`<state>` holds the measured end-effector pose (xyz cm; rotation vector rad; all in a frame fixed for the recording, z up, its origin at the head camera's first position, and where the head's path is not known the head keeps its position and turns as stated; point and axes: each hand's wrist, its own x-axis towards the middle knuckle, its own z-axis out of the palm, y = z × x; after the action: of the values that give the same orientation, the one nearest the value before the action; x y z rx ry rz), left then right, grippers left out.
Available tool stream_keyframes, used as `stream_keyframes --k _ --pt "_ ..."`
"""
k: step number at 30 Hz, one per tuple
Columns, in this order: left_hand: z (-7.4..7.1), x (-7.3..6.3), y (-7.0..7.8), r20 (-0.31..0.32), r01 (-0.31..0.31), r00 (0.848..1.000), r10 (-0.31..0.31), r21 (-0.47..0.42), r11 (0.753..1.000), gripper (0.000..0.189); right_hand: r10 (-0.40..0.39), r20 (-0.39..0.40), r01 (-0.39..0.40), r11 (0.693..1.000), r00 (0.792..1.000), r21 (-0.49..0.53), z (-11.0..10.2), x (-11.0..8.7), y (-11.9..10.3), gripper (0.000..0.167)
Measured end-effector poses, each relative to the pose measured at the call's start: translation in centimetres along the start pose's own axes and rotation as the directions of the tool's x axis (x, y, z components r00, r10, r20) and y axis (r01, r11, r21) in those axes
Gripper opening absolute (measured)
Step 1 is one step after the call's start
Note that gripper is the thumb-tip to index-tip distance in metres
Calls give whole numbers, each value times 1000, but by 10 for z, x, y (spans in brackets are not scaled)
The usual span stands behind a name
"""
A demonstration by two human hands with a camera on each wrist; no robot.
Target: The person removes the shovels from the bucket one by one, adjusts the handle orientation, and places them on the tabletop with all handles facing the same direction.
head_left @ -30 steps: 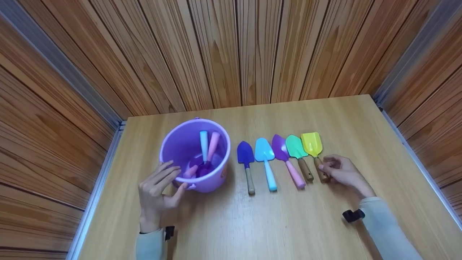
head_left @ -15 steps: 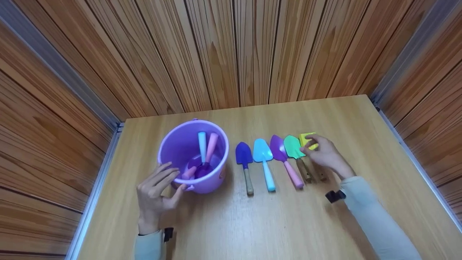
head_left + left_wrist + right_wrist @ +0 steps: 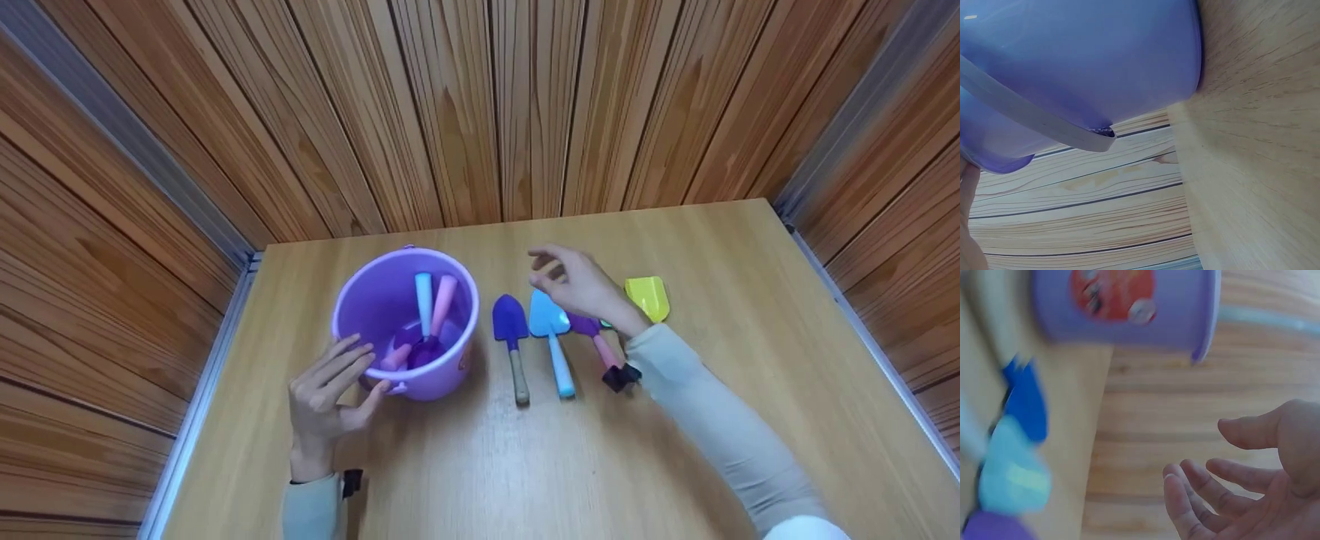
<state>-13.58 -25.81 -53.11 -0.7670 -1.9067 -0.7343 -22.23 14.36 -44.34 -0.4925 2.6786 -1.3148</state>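
A purple bucket [image 3: 442, 384] stands on the left of the table, and my left hand [image 3: 322, 409] holds its near rim, fingers over the edge and thumb outside. My right hand [image 3: 581, 285] hovers over a row of toy trowels, holding nothing; the right wrist view shows its fingers [image 3: 1221, 498] loosely bent and apart from the thumb. The row includes a dark blue trowel [image 3: 510, 319], a light blue trowel [image 3: 560, 367], a purple trowel with a pink handle [image 3: 606, 351] and a yellow trowel [image 3: 646, 298]. The right hand and forearm mostly hide the green trowel.
Inside the bucket lie more tools, with a light blue handle [image 3: 424, 300] and pink handles [image 3: 444, 300] showing. The bucket's bail handle [image 3: 1033, 115] hangs along its side. Wood-panelled walls [image 3: 465, 112] enclose the wooden table [image 3: 480, 465] at the back and sides.
My right hand has moved leftward from the yellow trowel's handle, past its blade, to above the light blue and purple trowels. The left hand has stayed on the bucket's rim.
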Motion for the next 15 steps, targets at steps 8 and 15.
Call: stream_keyframes --k 8,15 --pt "1 3 -1 0 28 1000 -28 -27 999 47 -216 26 218 974 976 -64 40 16 -51 44" --pt "0 1 0 -5 29 1000 -30 -29 999 47 -326 108 342 920 939 -193 75 35 -66 44"
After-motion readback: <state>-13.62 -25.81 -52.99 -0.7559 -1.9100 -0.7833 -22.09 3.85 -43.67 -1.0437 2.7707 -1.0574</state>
